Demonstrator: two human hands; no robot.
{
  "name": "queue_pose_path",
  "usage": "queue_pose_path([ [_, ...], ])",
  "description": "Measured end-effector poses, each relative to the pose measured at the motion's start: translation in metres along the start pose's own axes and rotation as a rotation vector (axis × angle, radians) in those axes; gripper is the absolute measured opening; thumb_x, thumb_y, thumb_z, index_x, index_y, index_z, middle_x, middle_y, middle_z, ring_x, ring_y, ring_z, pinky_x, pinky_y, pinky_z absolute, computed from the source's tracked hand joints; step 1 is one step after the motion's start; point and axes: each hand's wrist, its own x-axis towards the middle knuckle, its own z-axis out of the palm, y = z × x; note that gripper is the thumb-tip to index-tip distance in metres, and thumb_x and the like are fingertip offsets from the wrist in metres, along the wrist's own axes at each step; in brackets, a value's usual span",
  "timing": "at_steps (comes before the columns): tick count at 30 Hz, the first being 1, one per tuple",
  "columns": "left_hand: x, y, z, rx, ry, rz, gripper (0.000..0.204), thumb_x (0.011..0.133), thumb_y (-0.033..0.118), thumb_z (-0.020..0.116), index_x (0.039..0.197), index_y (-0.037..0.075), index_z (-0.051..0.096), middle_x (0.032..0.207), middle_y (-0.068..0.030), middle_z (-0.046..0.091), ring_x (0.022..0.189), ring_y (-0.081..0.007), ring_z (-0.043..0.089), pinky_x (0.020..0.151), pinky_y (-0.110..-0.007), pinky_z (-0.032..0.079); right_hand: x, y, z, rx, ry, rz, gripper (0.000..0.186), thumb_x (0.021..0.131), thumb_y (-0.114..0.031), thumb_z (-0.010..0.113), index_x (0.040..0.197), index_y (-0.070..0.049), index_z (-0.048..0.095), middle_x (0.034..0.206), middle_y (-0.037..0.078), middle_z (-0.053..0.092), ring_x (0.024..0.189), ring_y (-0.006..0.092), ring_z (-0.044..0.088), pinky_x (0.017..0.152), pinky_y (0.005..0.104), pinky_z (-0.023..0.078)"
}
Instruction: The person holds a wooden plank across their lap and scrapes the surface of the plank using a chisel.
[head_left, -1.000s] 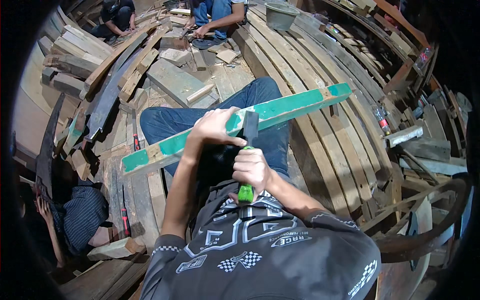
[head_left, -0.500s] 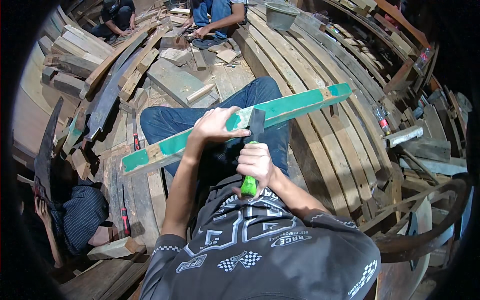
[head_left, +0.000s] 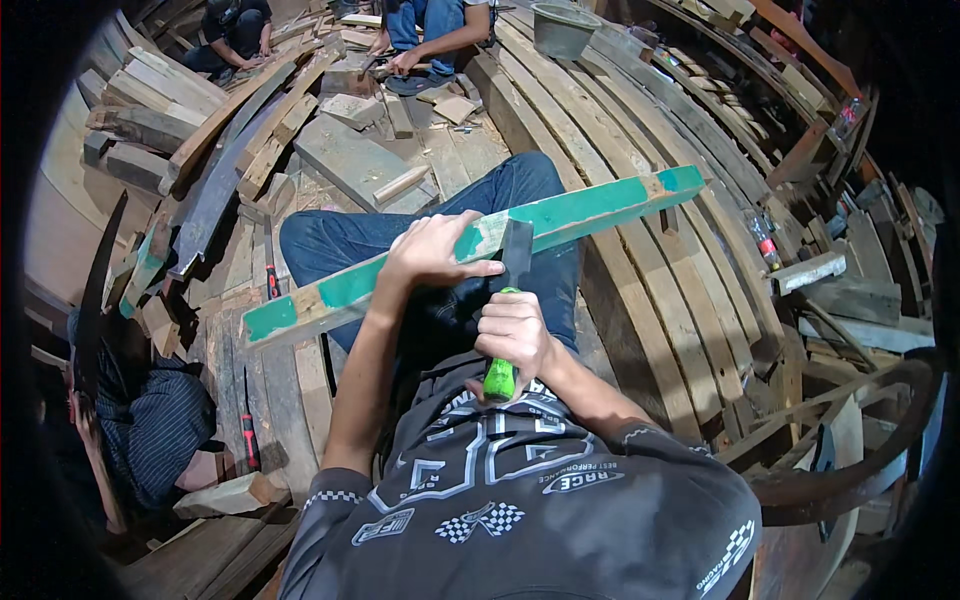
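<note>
A long wooden batten (head_left: 590,212) with patchy green paint lies aslant across my lap, its right end farther away. My left hand (head_left: 432,248) is wrapped over its middle, the thumb stretched out to the blade of a chisel. My right hand (head_left: 513,328) is closed round the green handle of this chisel (head_left: 516,250). The flat dark blade points away from me, its tip at the batten's near edge beside a patch of bare wood. The underside of the batten and my left fingertips are hidden.
Thick planks (head_left: 640,290) lie side by side on my right. Red-handled screwdrivers (head_left: 250,440) lie on the floorboards at left. Close by, another person's hand holds a saw (head_left: 95,290). Two people work at the far side. A grey bucket (head_left: 565,32) stands on the planks.
The chisel's blade has shifted slightly right and toward me along the batten. My left hand has barely moved. At left, the other person's saw has swung a little toward upright.
</note>
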Motion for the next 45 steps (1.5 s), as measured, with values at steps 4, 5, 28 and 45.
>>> queue_pose_path([
  [4, 0.003, -0.009, 0.005, -0.044, 0.052, 0.05, 0.095, 0.075, 0.079, 0.069, 0.137, 0.008, 0.059, 0.114, -0.0232, 0.072, 0.109, -0.0405, 0.068, 0.096, -0.048, 0.052, 0.009, 0.008, -0.008, 0.013, -0.001, 0.036, 0.046, 0.042, -0.045, 0.067, 0.063, -0.009, 0.048, 0.062, 0.004, 0.039, 0.055, 0.0255, 0.048, 0.052, 0.0385, 0.035],
  [5, 0.003, -0.009, 0.006, -0.045, 0.051, 0.05, 0.095, 0.075, 0.079, 0.069, 0.137, 0.008, 0.059, 0.114, -0.0232, 0.072, 0.109, -0.0405, 0.068, 0.096, -0.048, 0.052, 0.011, 0.005, -0.007, -0.002, 0.015, 0.055, 0.046, 0.043, -0.045, 0.068, 0.063, -0.009, 0.048, 0.062, 0.004, 0.039, 0.056, 0.0255, 0.048, 0.051, 0.0384, 0.034],
  [28, 0.0, 0.0, -0.001, -0.045, -0.001, -0.002, 0.08, 0.08, 0.069, 0.072, 0.13, 0.008, 0.064, 0.113, -0.026, 0.069, 0.111, -0.0406, 0.064, 0.098, -0.048, 0.048, 0.005, 0.002, 0.0, 0.054, 0.001, 0.02, 0.043, 0.043, -0.039, 0.074, 0.06, -0.01, 0.047, 0.059, 0.004, 0.039, 0.052, 0.0252, 0.046, 0.05, 0.0383, 0.033],
  [45, 0.009, -0.016, 0.013, -0.036, 0.036, -0.02, 0.092, 0.075, 0.078, 0.069, 0.132, 0.007, 0.064, 0.118, -0.0261, 0.069, 0.114, -0.0415, 0.065, 0.101, -0.049, 0.049, 0.014, 0.007, -0.006, 0.06, -0.003, 0.043, 0.038, 0.043, -0.035, 0.074, 0.059, -0.011, 0.049, 0.059, 0.004, 0.043, 0.051, 0.0246, 0.048, 0.048, 0.0363, 0.032],
])
